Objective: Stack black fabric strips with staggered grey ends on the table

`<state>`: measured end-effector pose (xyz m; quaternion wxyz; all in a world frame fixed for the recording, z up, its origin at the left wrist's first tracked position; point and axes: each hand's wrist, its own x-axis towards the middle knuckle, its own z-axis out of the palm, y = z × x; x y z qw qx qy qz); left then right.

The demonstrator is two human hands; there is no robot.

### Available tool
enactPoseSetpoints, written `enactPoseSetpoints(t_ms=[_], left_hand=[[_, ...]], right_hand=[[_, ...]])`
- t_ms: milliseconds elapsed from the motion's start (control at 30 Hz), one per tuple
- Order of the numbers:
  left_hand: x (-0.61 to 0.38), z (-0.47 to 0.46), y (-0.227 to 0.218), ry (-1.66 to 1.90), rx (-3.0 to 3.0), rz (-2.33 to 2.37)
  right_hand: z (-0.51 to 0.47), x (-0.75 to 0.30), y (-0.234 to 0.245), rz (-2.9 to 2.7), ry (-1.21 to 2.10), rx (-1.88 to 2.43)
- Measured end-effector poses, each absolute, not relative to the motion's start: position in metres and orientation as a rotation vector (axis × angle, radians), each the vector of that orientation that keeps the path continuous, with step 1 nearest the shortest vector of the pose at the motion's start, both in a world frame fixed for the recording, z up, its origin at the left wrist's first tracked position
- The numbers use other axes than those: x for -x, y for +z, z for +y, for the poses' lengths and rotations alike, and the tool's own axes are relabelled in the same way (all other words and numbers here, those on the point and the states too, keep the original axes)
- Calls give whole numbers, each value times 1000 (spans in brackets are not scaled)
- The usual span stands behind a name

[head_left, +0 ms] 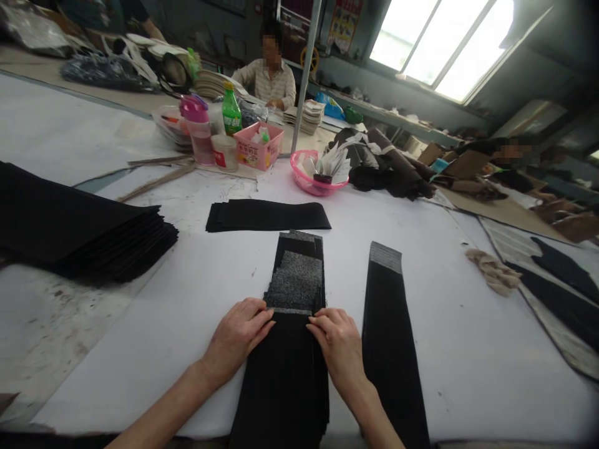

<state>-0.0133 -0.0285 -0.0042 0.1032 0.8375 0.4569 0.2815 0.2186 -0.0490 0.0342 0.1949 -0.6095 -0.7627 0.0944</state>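
Note:
A stack of long black fabric strips [285, 374] lies straight in front of me, with overlapping speckled grey ends [297, 271] fanned out at its far part. My left hand [241, 330] pinches the left edge of the top strip, near its narrow grey band. At the same strip's right edge, my right hand [334, 333] pinches with thumb and fingers. To the right lies another long black strip pile [390, 337] with a grey end. Crosswise beyond the stack rests a short pile of black pieces [274, 215].
A thick stack of black sheets [75, 224] sits on the left. Farther back stand a pink basin [321, 178] with paper pieces, a pink box [259, 149], a green bottle [231, 111] and a metal pole [306, 75]. A crumpled cloth [493, 271] lies right. A person [269, 78] sits across the table.

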Motion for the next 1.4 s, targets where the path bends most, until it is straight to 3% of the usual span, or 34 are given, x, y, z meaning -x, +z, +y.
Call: enactPoseSetpoints(t_ms=[533, 1033, 1400], left_hand=[[12, -31, -2, 829, -2439, 1362], [13, -18, 9, 763, -2228, 1369], [19, -6, 14, 660, -2450, 1295]], right_hand=[[0, -187, 43, -2461, 196, 1609], [0, -204, 30, -2359, 458, 1360], [-4, -209, 22, -2376, 232, 1286]])
